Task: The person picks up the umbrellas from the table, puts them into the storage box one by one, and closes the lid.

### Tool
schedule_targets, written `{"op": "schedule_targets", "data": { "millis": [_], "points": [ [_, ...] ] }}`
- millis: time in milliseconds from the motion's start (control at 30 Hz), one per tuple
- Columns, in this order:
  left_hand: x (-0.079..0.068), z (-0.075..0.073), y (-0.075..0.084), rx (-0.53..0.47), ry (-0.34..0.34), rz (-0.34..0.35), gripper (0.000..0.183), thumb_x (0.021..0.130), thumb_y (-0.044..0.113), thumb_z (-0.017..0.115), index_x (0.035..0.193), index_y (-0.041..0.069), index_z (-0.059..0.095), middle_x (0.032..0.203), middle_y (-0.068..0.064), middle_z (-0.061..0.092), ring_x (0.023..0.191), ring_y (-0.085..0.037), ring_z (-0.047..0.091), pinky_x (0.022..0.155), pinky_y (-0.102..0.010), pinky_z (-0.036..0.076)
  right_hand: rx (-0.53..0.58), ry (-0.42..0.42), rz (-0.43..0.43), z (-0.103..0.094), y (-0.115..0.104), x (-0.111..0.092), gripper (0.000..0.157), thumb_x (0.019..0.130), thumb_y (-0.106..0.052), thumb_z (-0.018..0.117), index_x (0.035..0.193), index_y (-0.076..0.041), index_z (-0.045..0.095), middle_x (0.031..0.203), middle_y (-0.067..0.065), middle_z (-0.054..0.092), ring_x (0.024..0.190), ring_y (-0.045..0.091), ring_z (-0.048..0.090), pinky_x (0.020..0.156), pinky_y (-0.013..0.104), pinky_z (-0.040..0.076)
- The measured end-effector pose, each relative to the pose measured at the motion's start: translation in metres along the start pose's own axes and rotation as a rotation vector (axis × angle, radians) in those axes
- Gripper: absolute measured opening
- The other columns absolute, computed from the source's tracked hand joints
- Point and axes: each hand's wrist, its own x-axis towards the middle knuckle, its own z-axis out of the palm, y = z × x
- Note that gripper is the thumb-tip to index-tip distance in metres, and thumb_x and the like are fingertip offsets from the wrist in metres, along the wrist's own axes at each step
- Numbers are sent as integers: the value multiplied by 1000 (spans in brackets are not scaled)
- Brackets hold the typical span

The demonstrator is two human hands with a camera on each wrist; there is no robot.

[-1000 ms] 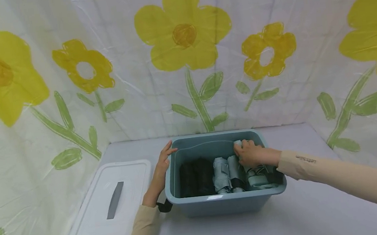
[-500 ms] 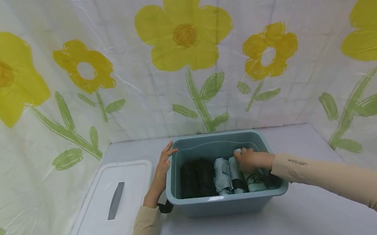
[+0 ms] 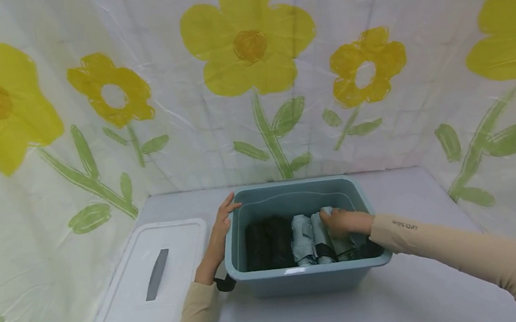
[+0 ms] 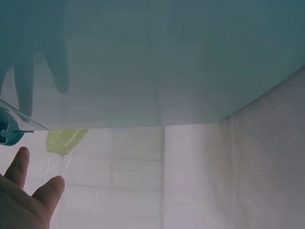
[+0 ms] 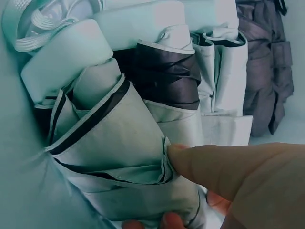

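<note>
A blue-green plastic bin (image 3: 306, 283) holds several folded umbrellas standing side by side. My left hand (image 3: 219, 230) rests at the bin's left rim with its fingers extended; the left wrist view shows its fingertips (image 4: 55, 188) beside the bin's wall. Inside the bin's right part, my right hand (image 3: 346, 222) grips a pale folded umbrella (image 5: 116, 140), thumb on one side and fingertips curled round the other. Two light grey-blue umbrellas (image 3: 303, 240) lie just left of it, one with a dark band. Farther left are dark umbrellas (image 3: 269, 244). In the right wrist view a wrist cord (image 5: 28, 28) loops near the handles.
A white lid (image 3: 126, 301) with a grey handle (image 3: 157, 274) lies flat on the table to the left of the bin. Behind the table hangs a curtain (image 3: 181, 153) printed with yellow flowers. Pale table surface (image 3: 432, 289) extends right of the bin.
My right hand has moved slightly left and lower into the bin with the umbrella, which now lies closer beside the others. The left hand stays at the rim.
</note>
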Motion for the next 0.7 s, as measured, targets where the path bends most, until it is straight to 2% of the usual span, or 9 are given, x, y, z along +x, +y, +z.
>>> {"op": "schedule_targets", "data": {
  "millis": [133,333,533,700],
  "points": [
    [0,-1,-1,9,-6,4,41,95,0,22,129,-11,42,151,-24,15,138,-40,12,104,-63,12,32,-4,0,-1,1,1,28,87,-6,55,109,1,40,89,21,51,82,32,52,76,47,43],
    [-1,0,0,1,-3,-1,41,95,1,21,129,-11,41,151,-24,14,139,-41,11,104,-63,11,81,-25,-8,-5,4,-2,15,87,-8,57,94,-10,44,76,9,49,67,22,45,61,36,38],
    [-2,0,6,28,1,-56,43,95,0,21,133,-9,39,152,-22,13,140,-40,9,104,-64,10,79,-9,-40,-14,5,-9,12,87,-12,58,94,-10,48,74,6,50,64,18,44,59,32,37],
    [-6,-4,13,72,-14,-114,44,97,1,21,139,-4,34,154,-18,12,141,-37,7,104,-65,9,-1,44,-69,-27,6,-18,20,87,-21,60,103,-9,55,85,10,57,70,20,51,61,35,43]
  ]
}}
